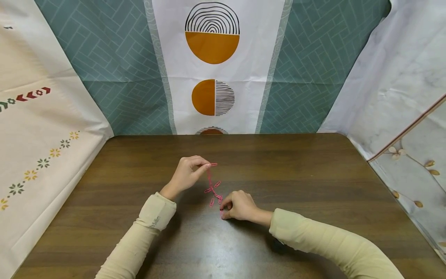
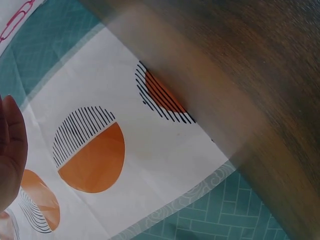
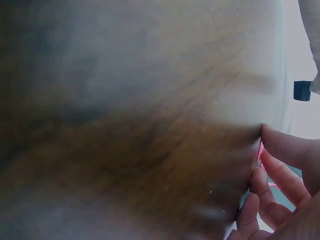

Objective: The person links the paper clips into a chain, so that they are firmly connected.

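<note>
My left hand [image 1: 188, 172] is raised above the table and pinches the upper part of a chain of pink paper clips [image 1: 210, 178]. One clip of it [image 1: 214, 164] sticks out past the fingertips; in the left wrist view a pink paper clip [image 2: 14, 21] shows at the top left corner. The chain hangs down to a small cluster of clips [image 1: 218, 197] on the table. Close to that cluster, my right hand [image 1: 240, 205] pinches a pink paper clip [image 3: 260, 151] between thumb and fingers at the tabletop. Whether this clip links to the chain cannot be told.
Loose pink paper clips lie beside the chain, one to its right [image 1: 217, 184] and one nearer me [image 1: 211, 202]. The brown wooden table [image 1: 296, 162] ends at a patterned cloth backdrop [image 1: 132, 77]. White cloths hang at both sides.
</note>
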Motion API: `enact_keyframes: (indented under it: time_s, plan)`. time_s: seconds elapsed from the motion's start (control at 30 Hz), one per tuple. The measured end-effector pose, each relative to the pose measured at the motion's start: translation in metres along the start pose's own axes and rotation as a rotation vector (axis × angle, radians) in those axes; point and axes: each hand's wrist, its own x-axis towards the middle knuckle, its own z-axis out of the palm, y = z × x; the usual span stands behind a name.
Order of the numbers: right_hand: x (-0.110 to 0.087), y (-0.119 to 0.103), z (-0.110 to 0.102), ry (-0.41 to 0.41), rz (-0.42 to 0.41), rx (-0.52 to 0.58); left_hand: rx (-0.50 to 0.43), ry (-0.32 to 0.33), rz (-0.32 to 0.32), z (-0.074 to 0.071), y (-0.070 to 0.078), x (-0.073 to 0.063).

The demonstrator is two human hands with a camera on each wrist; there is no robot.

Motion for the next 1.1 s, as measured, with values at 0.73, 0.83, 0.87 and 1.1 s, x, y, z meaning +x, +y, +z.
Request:
enact_keyframes:
  time_s: [0.73, 0.83, 0.87, 1.1]
  plan:
    - [-0.004, 0.002, -0.002, -0.019, -0.038, -0.044, 0.006, -0.018, -0.024, 0.004, 0.003, 0.003]
    - [-0.005, 0.003, -0.003, -0.034, -0.042, -0.014, -0.002, -0.017, -0.021, 0.005, 0.004, 0.002]
    - [-0.005, 0.003, -0.004, -0.039, -0.042, 0.008, -0.008, -0.018, -0.019, 0.006, 0.005, 0.002]
    - [-0.005, 0.012, -0.022, -0.061, 0.011, 0.215, -0.009, -0.036, -0.002, 0.007, 0.008, 0.003]
